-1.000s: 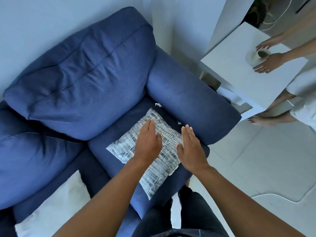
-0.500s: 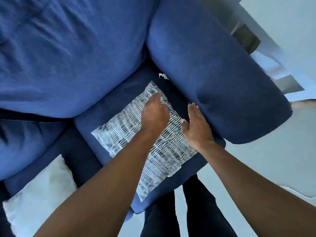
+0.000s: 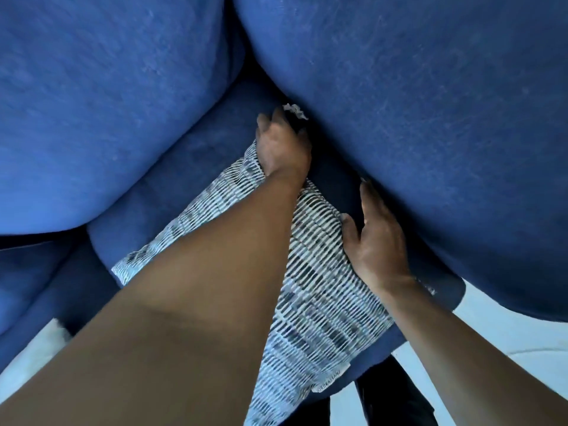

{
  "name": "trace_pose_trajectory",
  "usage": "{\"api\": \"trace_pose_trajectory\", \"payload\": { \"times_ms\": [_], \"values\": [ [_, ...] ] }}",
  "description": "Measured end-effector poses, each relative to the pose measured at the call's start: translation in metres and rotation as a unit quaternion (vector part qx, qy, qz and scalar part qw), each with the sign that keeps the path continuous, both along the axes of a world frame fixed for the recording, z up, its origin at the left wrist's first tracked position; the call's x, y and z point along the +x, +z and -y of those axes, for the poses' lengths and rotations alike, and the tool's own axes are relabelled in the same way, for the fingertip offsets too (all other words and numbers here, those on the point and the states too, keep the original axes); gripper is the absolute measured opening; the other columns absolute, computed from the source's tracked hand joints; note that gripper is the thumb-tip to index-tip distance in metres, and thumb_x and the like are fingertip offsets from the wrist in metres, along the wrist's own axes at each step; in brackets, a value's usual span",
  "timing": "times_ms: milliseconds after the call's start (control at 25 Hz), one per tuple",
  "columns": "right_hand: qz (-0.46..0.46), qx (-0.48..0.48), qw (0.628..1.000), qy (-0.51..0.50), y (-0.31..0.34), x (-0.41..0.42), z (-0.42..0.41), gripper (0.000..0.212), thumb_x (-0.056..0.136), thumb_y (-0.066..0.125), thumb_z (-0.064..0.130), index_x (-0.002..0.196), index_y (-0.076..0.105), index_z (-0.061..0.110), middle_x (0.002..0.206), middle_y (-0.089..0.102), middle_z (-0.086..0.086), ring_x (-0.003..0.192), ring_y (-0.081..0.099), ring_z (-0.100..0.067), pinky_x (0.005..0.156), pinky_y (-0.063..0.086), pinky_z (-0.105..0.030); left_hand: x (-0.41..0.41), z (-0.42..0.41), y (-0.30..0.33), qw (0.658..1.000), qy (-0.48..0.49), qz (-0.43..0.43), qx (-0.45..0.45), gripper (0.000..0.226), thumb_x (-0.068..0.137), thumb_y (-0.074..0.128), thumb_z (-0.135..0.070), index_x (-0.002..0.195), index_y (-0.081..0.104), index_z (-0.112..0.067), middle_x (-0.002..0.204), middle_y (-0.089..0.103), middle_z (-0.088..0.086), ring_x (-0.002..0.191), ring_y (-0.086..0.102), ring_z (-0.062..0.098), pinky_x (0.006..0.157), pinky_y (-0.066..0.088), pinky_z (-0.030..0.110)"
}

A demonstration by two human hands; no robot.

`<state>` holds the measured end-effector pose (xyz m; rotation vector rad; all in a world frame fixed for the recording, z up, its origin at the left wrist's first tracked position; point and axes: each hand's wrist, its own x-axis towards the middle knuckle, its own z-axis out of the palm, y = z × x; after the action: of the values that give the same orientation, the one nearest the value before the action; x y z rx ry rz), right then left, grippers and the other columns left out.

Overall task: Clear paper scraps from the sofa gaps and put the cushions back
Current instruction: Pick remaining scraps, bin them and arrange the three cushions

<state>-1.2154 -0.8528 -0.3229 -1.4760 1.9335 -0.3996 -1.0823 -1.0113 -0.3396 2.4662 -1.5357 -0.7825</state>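
Note:
A small white paper scrap (image 3: 295,111) sits in the gap between the blue seat cushion (image 3: 196,167) and the sofa armrest (image 3: 430,118). My left hand (image 3: 282,146) reaches over the black-and-white patterned cushion (image 3: 319,296) on the seat; its fingertips are right beside the scrap, and a grip on it does not show. My right hand (image 3: 376,241) lies with straight fingers against the armrest's side, thumb on the patterned cushion's edge. My left forearm hides much of that cushion.
The big blue back cushion (image 3: 107,103) fills the upper left. A white pillow (image 3: 27,355) shows at the lower left on the seat beside. Pale floor (image 3: 507,333) and my dark trouser legs (image 3: 396,398) are at the lower right.
I have leaned in much closer to the sofa. My left hand slid forward off the patterned cushion to the scrap in the gap. My right hand moved up against the armrest.

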Motion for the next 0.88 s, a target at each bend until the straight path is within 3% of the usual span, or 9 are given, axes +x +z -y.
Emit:
{"api": "trace_pose_trajectory", "payload": {
  "times_ms": [160,240,440,680,880],
  "values": [
    [-0.009,-0.058,0.997,-0.048,-0.014,0.007,-0.010,0.058,0.098,0.058,0.023,0.148,0.043,-0.001,0.151,0.049,-0.018,0.141,0.046,-0.032,0.116,0.039,-0.046,-0.006,0.013,-0.019,0.999,0.014,0.015,-0.046,0.037,0.087,0.064,-0.029,0.123,0.066,-0.022,0.122,0.056,0.012,0.107,0.061,0.032,0.090,0.049,0.039],
    [-0.016,-0.060,0.996,-0.068,-0.019,0.008,-0.011,0.057,0.098,0.058,0.023,0.147,0.044,-0.001,0.149,0.051,-0.018,0.140,0.047,-0.032,0.116,0.040,-0.045,-0.007,0.016,-0.030,0.998,0.015,0.023,-0.050,0.031,0.092,0.060,-0.032,0.117,0.068,-0.016,0.123,0.059,0.012,0.108,0.062,0.033,0.087,0.049,0.039],
    [-0.014,-0.081,0.983,-0.161,-0.023,0.012,-0.012,0.052,0.096,0.062,0.021,0.142,0.053,0.000,0.139,0.060,-0.018,0.130,0.057,-0.028,0.116,0.034,-0.021,0.002,0.021,-0.036,0.998,0.058,0.026,-0.024,0.034,0.095,0.056,-0.037,0.112,0.070,-0.011,0.120,0.070,0.012,0.113,0.064,0.031,0.086,0.050,0.035],
    [-0.043,0.053,0.951,-0.301,-0.028,0.024,0.023,0.042,0.093,0.067,0.040,0.128,0.068,0.018,0.120,0.074,-0.007,0.112,0.068,-0.028,0.096,0.049,-0.029,0.014,0.004,-0.032,0.998,-0.010,0.012,-0.063,0.031,0.095,0.057,-0.031,0.118,0.075,-0.018,0.119,0.073,0.007,0.111,0.067,0.029,0.092,0.048,0.029],
    [-0.009,0.137,0.905,-0.402,-0.049,0.019,0.051,0.030,0.090,0.068,0.045,0.110,0.077,0.024,0.115,0.076,0.003,0.110,0.069,-0.020,0.097,0.051,-0.028,0.017,0.005,-0.043,0.996,0.000,-0.019,-0.089,0.030,0.093,0.058,-0.032,0.115,0.076,-0.023,0.118,0.074,0.000,0.110,0.068,0.022,0.092,0.048,0.023]
  ]
}}
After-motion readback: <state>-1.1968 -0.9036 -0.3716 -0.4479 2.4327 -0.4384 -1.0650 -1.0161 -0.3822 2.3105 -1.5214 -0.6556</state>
